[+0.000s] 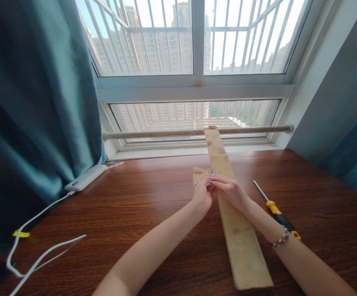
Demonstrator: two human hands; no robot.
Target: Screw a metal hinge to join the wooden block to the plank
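Note:
A long pale wooden plank lies lengthwise on the table, pointing toward the window. At its left edge sits a short wooden piece. Where the two meet is a small silver metal hinge with dark holes. My left hand is closed at the hinge's lower left, thumb and fingers pinching it beside the short piece. My right hand reaches over the plank, its fingertips pressed together on the hinge's right side. Whether a screw is between the fingers cannot be made out.
A screwdriver with a yellow and black handle lies right of the plank. On the left, a white power strip has a white cable trailing to the front. A horizontal rail crosses before the window; a blue curtain hangs left.

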